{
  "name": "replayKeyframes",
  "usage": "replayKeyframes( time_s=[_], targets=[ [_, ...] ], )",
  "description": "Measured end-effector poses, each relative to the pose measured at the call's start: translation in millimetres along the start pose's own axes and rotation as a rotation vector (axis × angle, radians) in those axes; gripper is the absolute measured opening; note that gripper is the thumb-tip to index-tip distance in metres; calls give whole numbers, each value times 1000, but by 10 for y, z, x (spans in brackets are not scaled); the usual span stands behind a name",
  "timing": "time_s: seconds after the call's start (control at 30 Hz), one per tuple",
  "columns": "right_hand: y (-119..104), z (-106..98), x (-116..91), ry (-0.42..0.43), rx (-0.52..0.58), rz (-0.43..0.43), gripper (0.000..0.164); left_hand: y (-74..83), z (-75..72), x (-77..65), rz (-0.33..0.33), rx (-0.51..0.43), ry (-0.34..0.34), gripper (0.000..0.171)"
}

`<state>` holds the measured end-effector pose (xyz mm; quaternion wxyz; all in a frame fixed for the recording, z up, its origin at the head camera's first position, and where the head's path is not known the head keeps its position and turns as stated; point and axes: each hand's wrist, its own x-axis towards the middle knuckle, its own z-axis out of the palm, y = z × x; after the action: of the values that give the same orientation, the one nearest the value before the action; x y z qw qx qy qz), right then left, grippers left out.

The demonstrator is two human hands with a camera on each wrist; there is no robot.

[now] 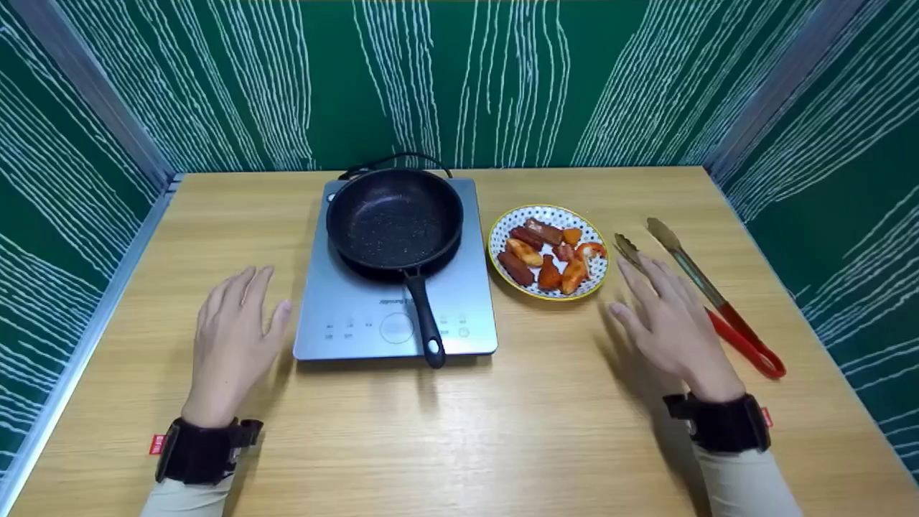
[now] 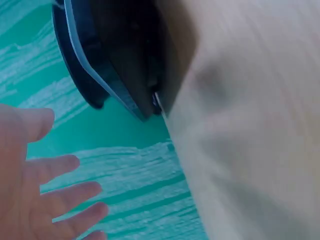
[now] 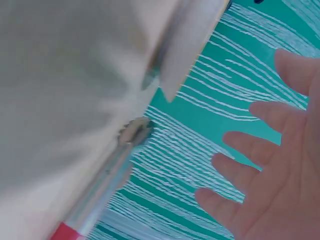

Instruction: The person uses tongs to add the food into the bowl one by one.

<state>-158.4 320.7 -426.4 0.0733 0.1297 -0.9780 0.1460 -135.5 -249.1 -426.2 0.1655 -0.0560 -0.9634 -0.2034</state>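
Note:
My left hand (image 1: 235, 334) hovers over the table left of the cooktop, fingers extended and holding nothing. On the right, my right hand (image 1: 668, 323) is raised with fingers spread, overlapping part of the tongs (image 1: 739, 323) in the head view. These metal tongs have red handles and lie with their arms apart; the right wrist view shows one scalloped tip (image 3: 136, 131). A black frying pan (image 1: 395, 219) rests on the silver induction cooktop (image 1: 337, 301), its handle pointing toward me. Between pan and tongs sits a dotted, yellow-rimmed plate (image 1: 500, 215) with several browned food pieces (image 1: 551, 276).
A black cord (image 1: 409, 154) loops behind the cooktop at the table's back edge. Green walls (image 1: 459, 86) with white line patterns enclose the wooden table (image 1: 459, 445) at the back and both sides. Black straps (image 1: 197, 451) circle both wrists.

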Motion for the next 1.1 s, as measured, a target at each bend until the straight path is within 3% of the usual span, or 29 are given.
replayKeyframes(
  time_s=[0.1,0.37,0.53,0.83,0.97,1.1],
  targets=[
    [-52,-110,95,-1,8,-29,67,105,-24,49,10,-25,24,55],
    [-198,-304,334,-16,45,-9,64,552,-22,211,18,-92,-27,45],
    [-293,-298,457,-22,113,-3,62,867,68,299,23,-142,-114,41],
    [-377,-160,572,-47,198,-12,59,1337,321,306,-17,-146,-241,55],
    [-377,-90,589,-38,174,-63,56,1444,415,311,-36,-112,-263,63],
    [-386,-78,586,-40,166,-85,56,1507,447,330,-54,-79,-312,83]
  ],
)
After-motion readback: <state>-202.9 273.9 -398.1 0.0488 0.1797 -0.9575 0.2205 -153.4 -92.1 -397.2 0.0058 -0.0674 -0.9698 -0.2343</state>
